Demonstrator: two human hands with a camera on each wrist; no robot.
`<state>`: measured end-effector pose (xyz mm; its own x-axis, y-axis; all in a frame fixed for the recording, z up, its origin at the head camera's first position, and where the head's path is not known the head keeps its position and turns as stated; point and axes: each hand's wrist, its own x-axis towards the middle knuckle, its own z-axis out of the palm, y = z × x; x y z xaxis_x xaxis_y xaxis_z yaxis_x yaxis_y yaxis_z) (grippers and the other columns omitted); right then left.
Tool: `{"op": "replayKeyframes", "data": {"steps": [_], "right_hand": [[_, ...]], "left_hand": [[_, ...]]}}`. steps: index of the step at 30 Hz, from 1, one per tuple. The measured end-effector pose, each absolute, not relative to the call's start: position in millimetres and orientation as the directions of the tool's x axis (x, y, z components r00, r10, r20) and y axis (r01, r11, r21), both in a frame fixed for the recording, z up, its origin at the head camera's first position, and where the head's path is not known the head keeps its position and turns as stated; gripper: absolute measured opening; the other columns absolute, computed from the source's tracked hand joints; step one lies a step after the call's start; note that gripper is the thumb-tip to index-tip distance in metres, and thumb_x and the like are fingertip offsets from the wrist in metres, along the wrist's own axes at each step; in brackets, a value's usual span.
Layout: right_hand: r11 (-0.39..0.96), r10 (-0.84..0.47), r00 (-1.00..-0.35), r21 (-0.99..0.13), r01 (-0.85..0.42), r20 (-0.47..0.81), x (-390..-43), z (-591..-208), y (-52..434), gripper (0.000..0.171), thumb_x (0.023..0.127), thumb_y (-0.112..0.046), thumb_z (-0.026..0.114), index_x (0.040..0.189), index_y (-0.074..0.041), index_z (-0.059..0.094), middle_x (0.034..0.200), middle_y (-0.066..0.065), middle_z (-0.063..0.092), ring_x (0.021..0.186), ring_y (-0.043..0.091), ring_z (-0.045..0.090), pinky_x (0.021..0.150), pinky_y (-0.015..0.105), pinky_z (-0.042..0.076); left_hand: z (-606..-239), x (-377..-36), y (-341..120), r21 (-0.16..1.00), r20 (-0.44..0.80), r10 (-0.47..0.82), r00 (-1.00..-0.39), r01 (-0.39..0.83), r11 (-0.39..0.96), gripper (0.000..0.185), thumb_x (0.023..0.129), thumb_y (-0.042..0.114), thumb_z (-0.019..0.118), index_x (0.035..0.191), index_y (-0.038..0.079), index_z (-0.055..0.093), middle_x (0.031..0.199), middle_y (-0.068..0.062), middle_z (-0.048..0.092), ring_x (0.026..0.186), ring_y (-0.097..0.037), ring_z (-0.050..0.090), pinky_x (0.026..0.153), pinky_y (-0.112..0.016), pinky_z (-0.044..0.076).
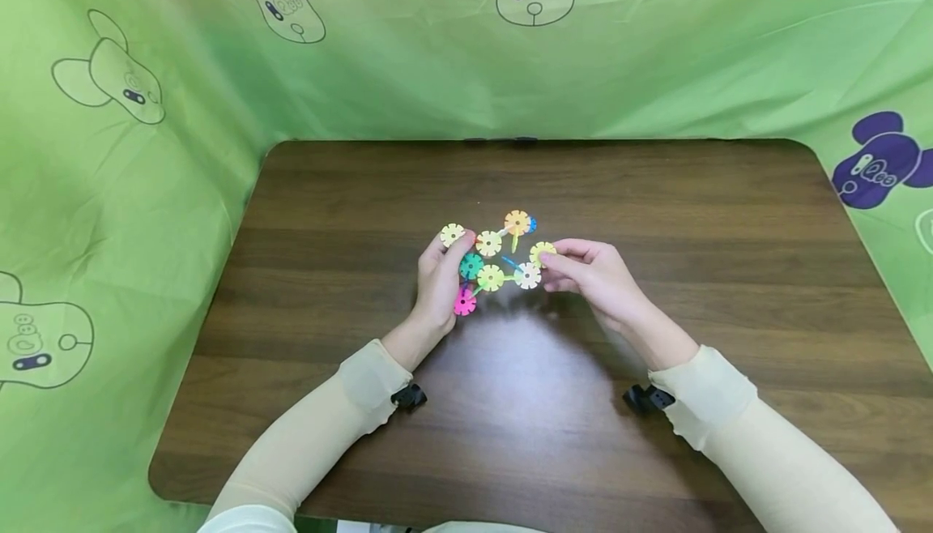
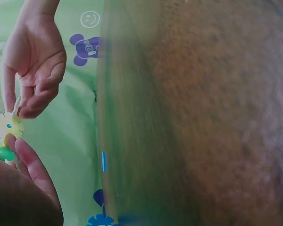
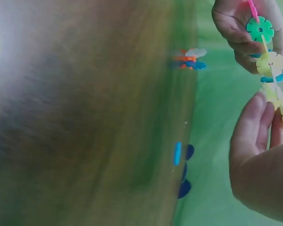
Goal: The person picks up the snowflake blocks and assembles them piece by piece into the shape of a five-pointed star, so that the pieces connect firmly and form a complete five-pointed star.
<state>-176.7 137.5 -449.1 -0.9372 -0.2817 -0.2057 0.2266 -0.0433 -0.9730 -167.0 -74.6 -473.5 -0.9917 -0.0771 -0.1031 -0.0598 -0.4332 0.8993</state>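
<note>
Joined notched plastic discs, seen in the head view as pale yellow, green and pink, hang between the two hands. My left hand point(image 1: 437, 282) holds their left side, its thumb near a teal disc point(image 1: 471, 266) and a pink disc point(image 1: 464, 301) below the palm. Between thumb and fingers, my right hand point(image 1: 594, 274) pinches a yellow disc point(image 1: 543, 254) at the right end, beside a white disc point(image 1: 528, 275). An orange disc point(image 1: 517, 223) with a blue one at its side shows farther back. In the right wrist view the chain point(image 3: 270, 64) runs from palm to fingertips.
Both hands are above a brown wooden table point(image 1: 350, 193) with rounded corners. Green cloth point(image 1: 408, 71) printed with cartoon mouse heads stands behind it and at its sides. A small dark camera is strapped to each wrist, below the palms.
</note>
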Motion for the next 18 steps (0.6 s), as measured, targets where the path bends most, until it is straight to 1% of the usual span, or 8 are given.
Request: {"op": "replayKeyframes", "data": {"steps": [2,5,8,10,11,14,16,18], "right_hand": [[0.0,-0.259,-0.943,-0.976,0.217,-0.21,-179,-447,134,0.019,0.087,-0.014,0.07,0.098,0.0,0.064,0.084,0.001,0.068,0.073,0.013,0.065,0.073,0.034,0.056],[0.034,-0.266,-0.936,-0.973,0.23,-0.231,-182,-444,128,0.019,0.088,-0.016,0.07,0.098,0.0,0.064,0.079,-0.001,0.066,0.071,0.009,0.062,0.071,0.03,0.056],[0.034,-0.281,-0.925,-0.966,0.258,-0.257,-182,-443,125,0.015,0.089,-0.018,0.069,0.096,-0.004,0.065,0.076,-0.003,0.065,0.07,0.006,0.059,0.069,0.025,0.055],[0.023,-0.294,-0.919,-0.963,0.268,-0.263,-182,-443,123,0.014,0.089,-0.019,0.069,0.095,-0.007,0.066,0.08,-0.003,0.068,0.073,0.006,0.062,0.071,0.024,0.055],[0.009,-0.305,-0.917,-0.964,0.267,-0.257,-182,-443,122,0.014,0.089,-0.019,0.068,0.095,-0.006,0.066,0.083,0.0,0.069,0.076,0.008,0.064,0.074,0.025,0.055],[-0.034,-0.334,-0.912,-0.964,0.264,-0.238,-181,-445,121,0.018,0.089,-0.019,0.069,0.096,-0.002,0.066,0.092,0.009,0.071,0.085,0.018,0.069,0.079,0.034,0.055],[-0.061,-0.348,-0.91,-0.962,0.265,-0.228,-182,-446,120,0.02,0.089,-0.018,0.068,0.097,0.0,0.065,0.098,0.015,0.07,0.089,0.025,0.069,0.082,0.041,0.053],[-0.065,-0.343,-0.911,-0.961,0.268,-0.23,-182,-447,120,0.021,0.089,-0.018,0.068,0.098,0.001,0.064,0.099,0.017,0.069,0.088,0.026,0.069,0.081,0.045,0.053]], "left_hand": [[-474,-166,-74,0.902,-0.091,-0.07,-0.993,-0.052,-0.429,0.021,0.086,0.029,0.068,0.095,0.012,0.062,0.071,0.0,0.064,0.051,-0.01,0.056,0.042,-0.023,0.044],[-476,-165,-73,0.907,-0.087,-0.065,-0.994,-0.052,-0.417,0.02,0.086,0.028,0.068,0.097,0.012,0.063,0.07,0.0,0.063,0.048,-0.009,0.054,0.04,-0.022,0.042],[-477,-164,-71,0.916,-0.102,-0.075,-0.992,-0.064,-0.397,0.018,0.087,0.03,0.066,0.09,0.013,0.062,0.072,0.0,0.062,0.051,-0.009,0.054,0.044,-0.023,0.044],[-478,-164,-71,0.932,-0.112,-0.1,-0.989,-0.07,-0.356,0.019,0.088,0.033,0.062,0.083,0.014,0.061,0.075,0.001,0.059,0.054,-0.008,0.051,0.047,-0.024,0.043],[-478,-164,-70,0.94,-0.113,-0.114,-0.987,-0.069,-0.334,0.021,0.089,0.034,0.061,0.08,0.015,0.06,0.077,0.002,0.058,0.057,-0.009,0.049,0.049,-0.023,0.041],[-478,-165,-71,0.964,-0.093,-0.147,-0.985,-0.052,-0.26,0.024,0.089,0.032,0.06,0.074,0.014,0.058,0.082,0.002,0.053,0.068,-0.012,0.045,0.059,-0.026,0.037],[-478,-165,-71,0.966,-0.078,-0.141,-0.987,-0.04,-0.254,0.021,0.089,0.028,0.062,0.075,0.012,0.059,0.085,0.001,0.054,0.076,-0.014,0.045,0.067,-0.028,0.038],[-479,-165,-71,0.966,-0.07,-0.128,-0.989,-0.036,-0.254,0.018,0.088,0.025,0.064,0.079,0.009,0.061,0.088,0.0,0.055,0.079,-0.013,0.046,0.074,-0.03,0.038]]}}
